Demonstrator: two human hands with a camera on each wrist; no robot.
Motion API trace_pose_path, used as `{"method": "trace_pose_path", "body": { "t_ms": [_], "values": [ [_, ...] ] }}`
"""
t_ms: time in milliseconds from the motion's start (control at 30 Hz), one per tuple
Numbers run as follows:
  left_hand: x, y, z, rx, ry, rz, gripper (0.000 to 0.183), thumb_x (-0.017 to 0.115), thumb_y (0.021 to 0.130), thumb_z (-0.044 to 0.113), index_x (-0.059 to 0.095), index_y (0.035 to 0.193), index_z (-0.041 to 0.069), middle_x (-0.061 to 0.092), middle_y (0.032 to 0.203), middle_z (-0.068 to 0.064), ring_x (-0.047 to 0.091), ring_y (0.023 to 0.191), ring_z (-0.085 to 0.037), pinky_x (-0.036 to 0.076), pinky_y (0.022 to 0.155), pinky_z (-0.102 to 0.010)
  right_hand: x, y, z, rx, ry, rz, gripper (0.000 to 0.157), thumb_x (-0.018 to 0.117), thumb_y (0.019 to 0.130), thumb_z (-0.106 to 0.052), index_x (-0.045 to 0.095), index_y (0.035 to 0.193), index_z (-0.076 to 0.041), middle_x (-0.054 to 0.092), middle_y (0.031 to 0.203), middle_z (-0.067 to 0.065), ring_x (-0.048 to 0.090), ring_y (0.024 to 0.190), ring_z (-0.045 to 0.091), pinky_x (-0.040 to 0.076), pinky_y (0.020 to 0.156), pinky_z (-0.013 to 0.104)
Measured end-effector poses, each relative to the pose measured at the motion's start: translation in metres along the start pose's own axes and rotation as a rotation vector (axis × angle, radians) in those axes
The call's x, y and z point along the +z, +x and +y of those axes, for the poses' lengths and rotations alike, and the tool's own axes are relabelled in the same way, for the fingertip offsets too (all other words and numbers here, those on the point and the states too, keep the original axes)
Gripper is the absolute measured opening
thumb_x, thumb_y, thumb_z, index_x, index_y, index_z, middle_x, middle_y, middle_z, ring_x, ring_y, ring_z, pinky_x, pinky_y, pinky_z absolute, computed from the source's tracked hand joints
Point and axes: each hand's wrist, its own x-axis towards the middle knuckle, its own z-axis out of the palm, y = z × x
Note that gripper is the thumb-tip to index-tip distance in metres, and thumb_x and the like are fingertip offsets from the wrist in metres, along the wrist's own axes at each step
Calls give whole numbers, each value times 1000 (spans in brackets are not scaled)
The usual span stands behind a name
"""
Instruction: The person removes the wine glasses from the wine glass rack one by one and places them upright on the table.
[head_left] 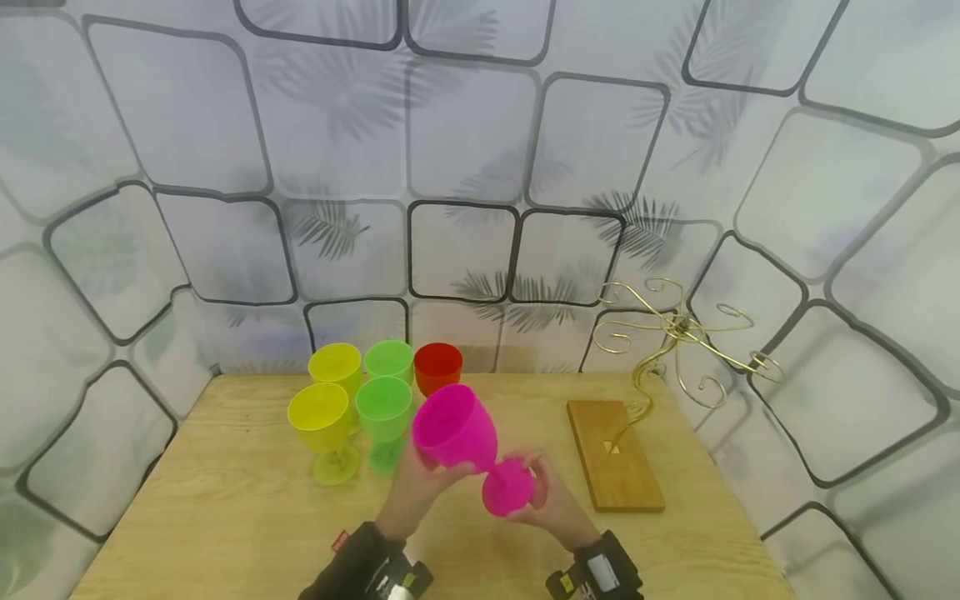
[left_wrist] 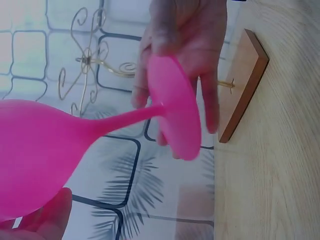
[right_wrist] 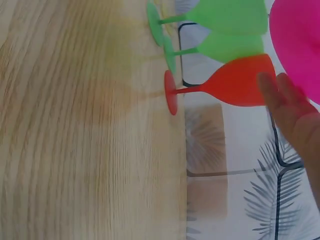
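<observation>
A bright pink wine goblet (head_left: 455,429) is held tilted above the table, its bowl toward the upper left and its foot toward the lower right. My left hand (head_left: 420,487) grips the lower side of the bowl, thumb on the near side. My right hand (head_left: 551,500) pinches the round foot (left_wrist: 175,107) by its edge; the left wrist view shows the thumb on one face and fingers behind. In the right wrist view, pink plastic (right_wrist: 302,45) meets my right fingertips, and a red goblet (right_wrist: 240,82) stands beyond them.
Two yellow goblets (head_left: 318,417), two green goblets (head_left: 384,408) and the red one stand upright at the back left of the wooden table (head_left: 247,500). At right rises a gold wire rack (head_left: 681,327) with curled arms on a wooden base (head_left: 618,458). A patterned curtain (head_left: 337,150) surrounds the table.
</observation>
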Motion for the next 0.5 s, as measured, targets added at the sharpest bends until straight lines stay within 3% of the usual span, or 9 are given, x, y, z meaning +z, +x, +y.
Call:
{"method": "trace_pose_path", "body": {
  "t_ms": [100,200,300,367,500],
  "values": [
    [5,1,-1,-9,96,69,80,80,71,9,34,137,15,51,132,-7,52,117,-21,51,94,-32,-2,-1,4,45,-110,5,70,67,81,3,20,133,7,36,140,5,49,126,10,48,99,27],
    [9,3,-6,-34,227,150,86,83,69,17,33,139,14,50,134,-8,49,121,-28,50,96,-43,-4,-4,6,95,-204,44,78,64,82,5,15,142,0,29,144,14,43,132,25,46,103,35],
    [13,8,-16,-38,317,228,87,83,69,20,32,140,13,49,136,-9,47,125,-31,46,100,-51,-5,-9,7,136,-228,84,79,62,83,7,12,144,-1,28,143,18,41,129,39,46,101,46],
    [16,12,-24,-29,341,284,86,83,69,18,34,139,13,49,136,-9,48,125,-30,44,101,-52,-5,-12,8,157,-201,96,78,60,84,7,12,144,-1,30,143,16,45,126,36,47,100,48],
    [19,19,-43,2,401,391,85,83,68,10,35,138,10,51,133,-11,50,122,-30,42,103,-52,-4,-17,10,163,-168,99,75,59,86,4,14,145,-4,36,139,6,51,120,18,51,96,43]
  ]
}}
